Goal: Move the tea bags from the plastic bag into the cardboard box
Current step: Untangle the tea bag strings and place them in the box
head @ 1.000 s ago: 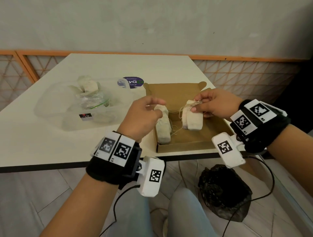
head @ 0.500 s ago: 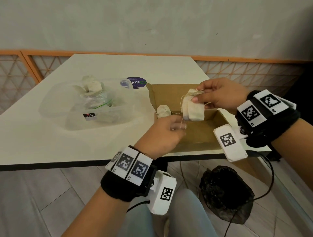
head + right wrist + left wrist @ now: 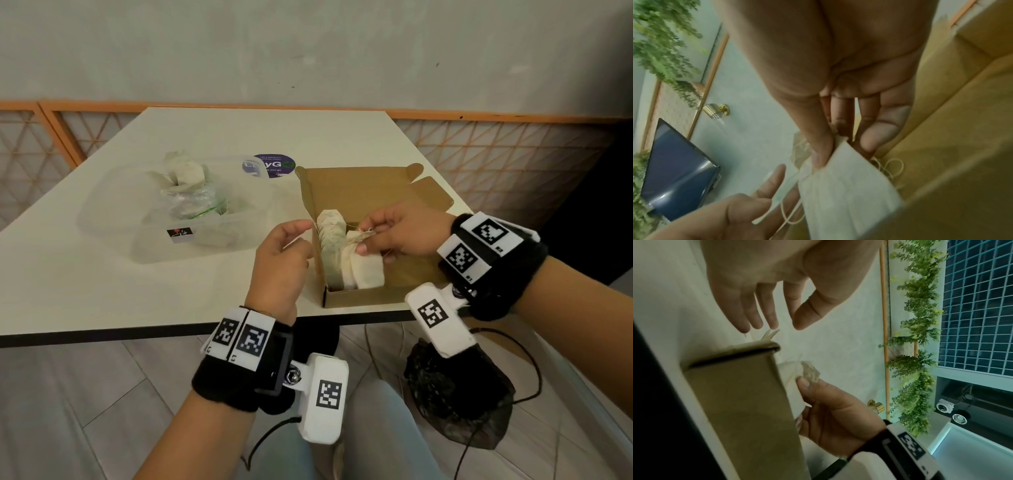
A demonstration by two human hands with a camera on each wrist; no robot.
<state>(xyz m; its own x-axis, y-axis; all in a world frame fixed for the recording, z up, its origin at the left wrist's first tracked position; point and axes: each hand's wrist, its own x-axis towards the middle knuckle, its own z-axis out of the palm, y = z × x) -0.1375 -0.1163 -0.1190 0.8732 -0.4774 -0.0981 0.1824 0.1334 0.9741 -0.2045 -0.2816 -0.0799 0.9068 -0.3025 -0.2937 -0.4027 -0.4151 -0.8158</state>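
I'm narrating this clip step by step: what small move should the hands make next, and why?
Probably the right hand should lower and release its bundle of tea bags into the cardboard box. It pinches the bundle's top, which already sits inside the box beside the tea bags standing at the left wall. The left hand hovers open, holding nothing.

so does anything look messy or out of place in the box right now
Slightly. Loose strings from the tea bags lie tangled inside the cardboard box, beside the bags the right hand pinches. More tea bags sit in the plastic bag. Nothing looks spilled or torn.
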